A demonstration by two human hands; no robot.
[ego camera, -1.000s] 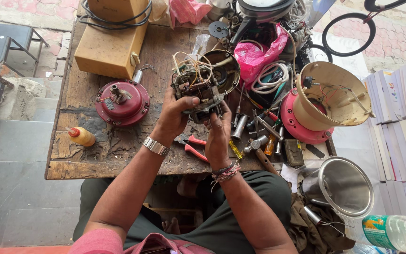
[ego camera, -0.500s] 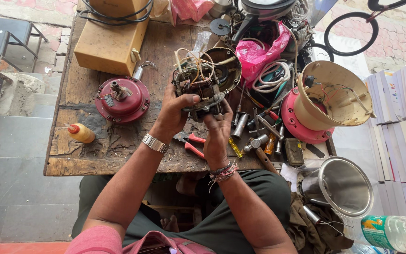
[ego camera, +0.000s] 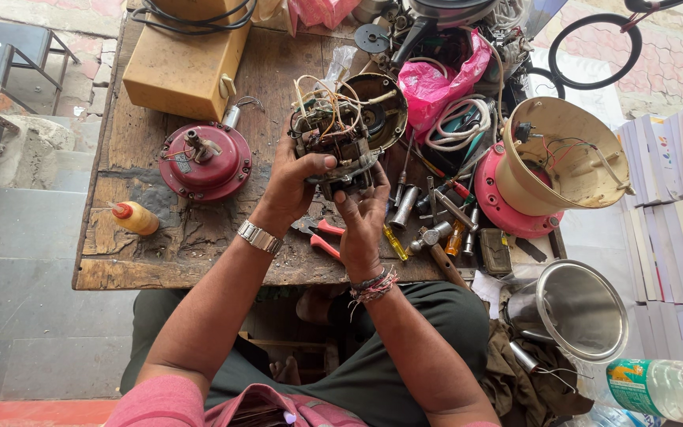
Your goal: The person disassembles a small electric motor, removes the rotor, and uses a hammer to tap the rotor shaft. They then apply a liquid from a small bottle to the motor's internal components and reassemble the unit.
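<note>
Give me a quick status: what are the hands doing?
Left hand and right hand both grip the wired motor above the wooden table. Red pliers lie underneath. Nothing blocking.

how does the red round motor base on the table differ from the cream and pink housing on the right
The red motor base sits flat and low, shaft pointing up; the cream and pink housing lies tipped on its side, open end showing. The base is smaller and all red; the housing is bigger and two-coloured. Both rest on the wooden table.
</note>
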